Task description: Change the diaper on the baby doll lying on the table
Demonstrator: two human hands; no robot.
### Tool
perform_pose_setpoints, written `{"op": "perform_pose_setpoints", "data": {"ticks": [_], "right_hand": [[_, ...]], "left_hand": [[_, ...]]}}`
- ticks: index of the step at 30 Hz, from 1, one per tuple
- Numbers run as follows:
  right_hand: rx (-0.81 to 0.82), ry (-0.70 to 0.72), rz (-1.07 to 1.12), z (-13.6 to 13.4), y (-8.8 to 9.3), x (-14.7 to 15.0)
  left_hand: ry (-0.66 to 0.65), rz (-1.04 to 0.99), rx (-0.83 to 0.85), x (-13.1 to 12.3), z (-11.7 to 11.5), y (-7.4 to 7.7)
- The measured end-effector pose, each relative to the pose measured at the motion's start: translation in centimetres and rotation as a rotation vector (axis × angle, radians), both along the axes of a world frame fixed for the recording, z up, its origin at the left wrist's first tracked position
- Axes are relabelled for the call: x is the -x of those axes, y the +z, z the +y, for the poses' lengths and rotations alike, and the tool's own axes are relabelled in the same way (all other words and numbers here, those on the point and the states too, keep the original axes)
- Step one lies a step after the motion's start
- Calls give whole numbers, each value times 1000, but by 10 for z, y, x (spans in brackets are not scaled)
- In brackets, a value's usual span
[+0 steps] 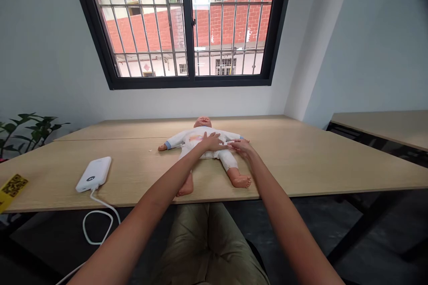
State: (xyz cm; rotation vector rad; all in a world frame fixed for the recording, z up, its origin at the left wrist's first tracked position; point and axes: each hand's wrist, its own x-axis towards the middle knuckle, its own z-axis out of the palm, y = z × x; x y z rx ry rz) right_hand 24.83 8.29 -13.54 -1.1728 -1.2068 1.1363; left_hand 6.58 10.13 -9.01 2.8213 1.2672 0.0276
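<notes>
A baby doll (200,136) in a white suit lies on its back on the wooden table (301,156), head toward the window. Its bare feet point at me. My left hand (212,141) rests flat on the doll's belly with its fingers stretched out. Beside it, my right hand (241,146) touches the doll's side, near the hip, its fingers together on the white cloth. Whether it pinches the cloth is too small to make out.
A white power bank (94,173) lies on the table at the left, its white cable (96,220) looping off the front edge. A yellow card (11,187) sits at the far left edge. A potted plant (30,131) stands left; a second table (384,127) stands right.
</notes>
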Motion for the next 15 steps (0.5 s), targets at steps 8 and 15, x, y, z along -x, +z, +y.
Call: {"op": "perform_pose_setpoints", "data": {"ticks": [8, 15], "right_hand": [[-9, 124, 118, -10, 20, -5], [-104, 40, 156, -5, 22, 13]], "left_hand": [[14, 40, -22, -7, 4, -5], [-38, -62, -60, 0, -2, 6]]}}
